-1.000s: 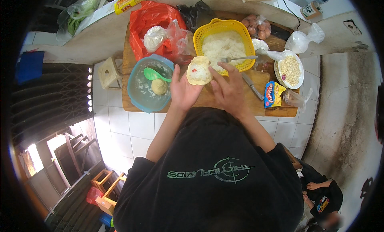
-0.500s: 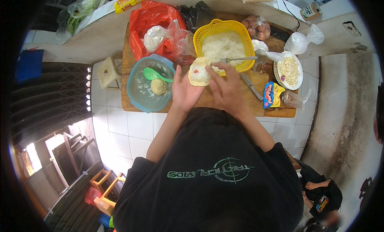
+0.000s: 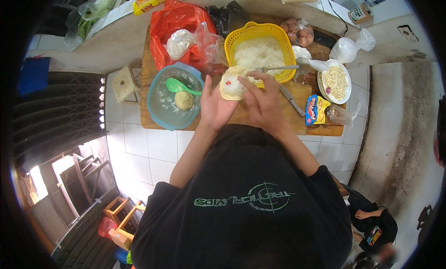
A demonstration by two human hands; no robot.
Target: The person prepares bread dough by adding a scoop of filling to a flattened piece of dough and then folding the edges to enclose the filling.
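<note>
My left hand (image 3: pixel 214 109) holds a flattened round of pale dough (image 3: pixel 231 92) with white filling and a small red piece on it. My right hand (image 3: pixel 264 106) is over its right side, fingers apart, index fingertip touching the top. To my left, a blue plastic bowl (image 3: pixel 162 111) contains a dough ball (image 3: pixel 184 100) and a green spoon (image 3: pixel 175 85). Behind the dough, a yellow basket (image 3: pixel 237 33) contains white shreds, with a fork (image 3: pixel 283 68) across it. A knife (image 3: pixel 292 104) lies right of my right hand.
The wooden table (image 3: pixel 153 122) also bears red bags (image 3: pixel 162 23), bagged round items (image 3: pixel 299 32), a white bowl of pale pieces (image 3: pixel 335 83) and a colourful packet (image 3: pixel 317 110). A stool (image 3: pixel 124 85) stands left; another person (image 3: pixel 371 227) is at lower right.
The dough round has shifted slightly right and down with my left hand. My right index finger has moved from its edge onto its top.
</note>
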